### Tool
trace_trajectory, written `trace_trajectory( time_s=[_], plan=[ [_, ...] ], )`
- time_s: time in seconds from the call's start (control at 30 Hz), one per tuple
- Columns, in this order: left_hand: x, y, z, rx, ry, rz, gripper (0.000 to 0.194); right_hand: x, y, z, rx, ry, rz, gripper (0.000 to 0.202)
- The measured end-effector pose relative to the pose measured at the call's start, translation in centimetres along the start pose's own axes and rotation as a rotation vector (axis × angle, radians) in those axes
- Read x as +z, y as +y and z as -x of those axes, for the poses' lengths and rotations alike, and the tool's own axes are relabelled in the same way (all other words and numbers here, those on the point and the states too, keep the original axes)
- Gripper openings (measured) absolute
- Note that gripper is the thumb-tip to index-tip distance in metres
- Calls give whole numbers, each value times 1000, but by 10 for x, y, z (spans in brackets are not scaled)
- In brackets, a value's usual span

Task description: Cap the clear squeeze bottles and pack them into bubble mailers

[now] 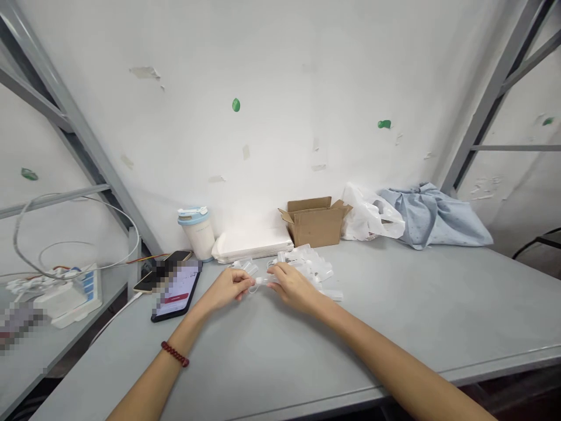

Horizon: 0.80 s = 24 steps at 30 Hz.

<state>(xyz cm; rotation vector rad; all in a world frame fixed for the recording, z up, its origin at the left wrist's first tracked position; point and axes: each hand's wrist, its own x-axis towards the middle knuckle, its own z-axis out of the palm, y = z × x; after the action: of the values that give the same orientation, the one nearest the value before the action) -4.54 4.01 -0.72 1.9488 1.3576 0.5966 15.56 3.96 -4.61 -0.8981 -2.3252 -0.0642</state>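
Between my two hands is a small clear plastic bottle point(264, 281) with a white cap end and a thin loop hanging from it. My left hand point(231, 287) is closed, thumb and fingers pinched at the white end. From the other side, my right hand point(293, 286) holds the clear body, its fingers bent over and covering most of it. Just behind lies a loose pile of similar clear plastic bottles point(313, 262), partly hidden by the right hand. One clear piece point(333, 294) rests beside my right wrist.
Along the wall stand a lidded cup point(197, 234), a white stack point(254, 242), an open cardboard box point(318, 225), a white plastic bag point(372, 216) and blue cloth point(433, 216). Two phones, one a lit phone point(179, 289), lie left. A power strip point(76, 295) with cables is farther left.
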Motion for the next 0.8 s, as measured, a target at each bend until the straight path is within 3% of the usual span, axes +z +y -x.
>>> trace_trajectory(
  time_s=[0.1, 0.23, 0.43, 0.6, 0.8],
  plan=[
    [-5, -12, -3, 24, 120, -350, 31, -1, 5, -2, 63, -70, 258, 25],
    [-6, -23, -4, -2, 112, -642, 30, 2, 9, -4, 167, -126, 486, 29],
    [-6, -23, -4, -65, 100, -708, 32, 6, 9, -3, 209, -163, 492, 41],
    [-5, -21, -3, -62, 101, -664, 32, 10, 11, -1, 216, -177, 375, 35],
    [-5, -22, -2, -36, 131, -621, 32, 10, 15, -3, 262, -108, 267, 26]
  ],
)
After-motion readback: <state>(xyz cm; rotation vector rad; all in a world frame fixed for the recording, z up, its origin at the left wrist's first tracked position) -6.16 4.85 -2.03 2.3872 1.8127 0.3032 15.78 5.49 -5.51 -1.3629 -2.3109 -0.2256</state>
